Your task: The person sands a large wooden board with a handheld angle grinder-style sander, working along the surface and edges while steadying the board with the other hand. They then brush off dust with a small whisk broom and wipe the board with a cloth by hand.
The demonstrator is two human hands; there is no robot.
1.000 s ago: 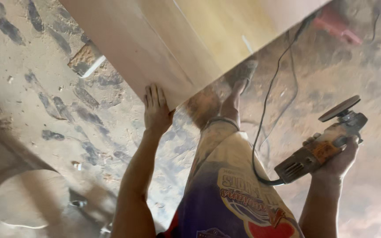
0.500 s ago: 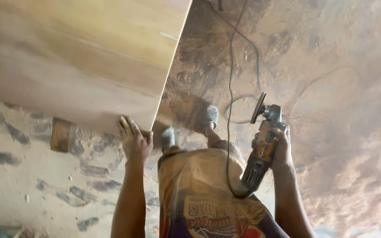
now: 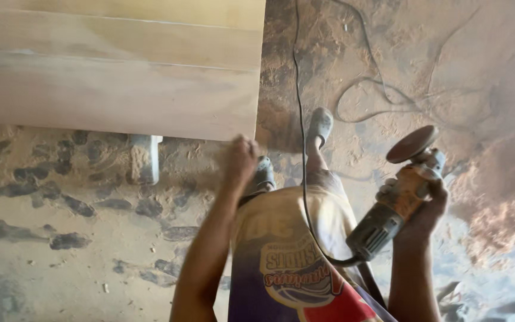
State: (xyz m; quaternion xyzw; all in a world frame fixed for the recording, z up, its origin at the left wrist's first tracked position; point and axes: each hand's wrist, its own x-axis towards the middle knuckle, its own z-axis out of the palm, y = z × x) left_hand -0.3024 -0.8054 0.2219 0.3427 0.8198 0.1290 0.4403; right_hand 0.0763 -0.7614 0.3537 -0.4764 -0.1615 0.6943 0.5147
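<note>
right hand (image 3: 418, 206) wraps closed around the body of the grinder (image 3: 396, 206), held in the air off to the right, clear of the panel (image 3: 114, 71). disc (image 3: 412, 144) sits at the top of the tool, tilted, its face turned up and to the left; it touches nothing. whether it spins i cannot tell. long axis of the grinder runs from lower left (grey tail, where the cord (image 3: 299, 119) leaves) to upper right (head and disc). cord loops under the tail, then runs up across the shirt and out over the floor (image 3: 478, 71).

left hand (image 3: 241, 158) rests closed at the lower right corner of the panel; fingers hidden, so whether it clamps the edge or only steadies it i cannot tell.

panel: wide pale wood, long axis left to right, its lower edge raised on a small block (image 3: 144, 158). surface looks smooth and even, with two thin seam lines.

progress, as a judgement: heavy dust on the floor suggests much sanding is done; with the tool lifted away, this reads as a pause. what remains cannot be read from the surface.
</note>
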